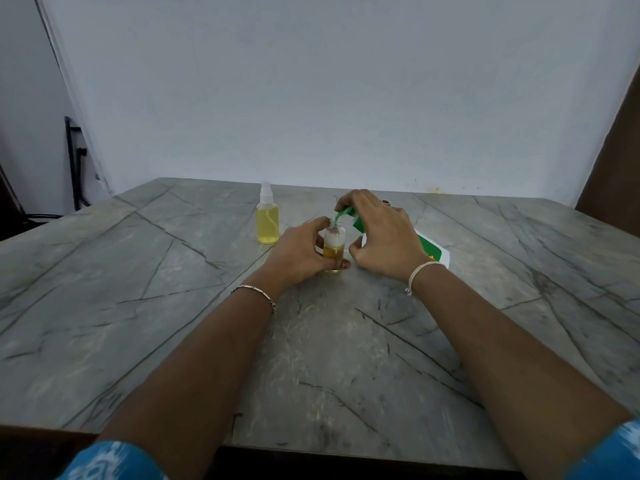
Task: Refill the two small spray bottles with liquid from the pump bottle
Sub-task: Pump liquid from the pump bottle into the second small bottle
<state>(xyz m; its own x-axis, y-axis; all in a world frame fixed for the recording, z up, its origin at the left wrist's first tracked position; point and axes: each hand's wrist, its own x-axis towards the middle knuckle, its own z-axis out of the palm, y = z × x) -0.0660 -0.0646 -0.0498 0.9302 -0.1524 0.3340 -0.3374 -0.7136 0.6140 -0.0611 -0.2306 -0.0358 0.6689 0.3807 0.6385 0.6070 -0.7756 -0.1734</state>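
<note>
The left hand wraps its fingers around the open spray bottle, thumb near the neck and a fingertip at the base. This grasp pins the bottle upright on the desk, probably so that it cannot tip or slide while liquid goes in. Its spray top is off and is not in view.

The right hand grasps the pump bottle. Its fingers curl over the pump head and the thumb is tucked underneath. The white, green-labelled body leans away to the right behind the wrist. This tilt brings the green nozzle right over the open mouth, between the two sets of fingers, so each press should land inside rather than on the desk.

Inside the grasped bottle, yellow liquid fills about the lower half, with a pale foamy layer on top and clear space below the neck. It looks only partly refilled.

The capped spray bottle stands alone beyond the left fingers, apart from them. Its sprayer is fitted and yellow liquid reaches nearly to the shoulder, so that one appears finished. How much the pump bottle holds cannot be told, since its body is opaque.
</note>
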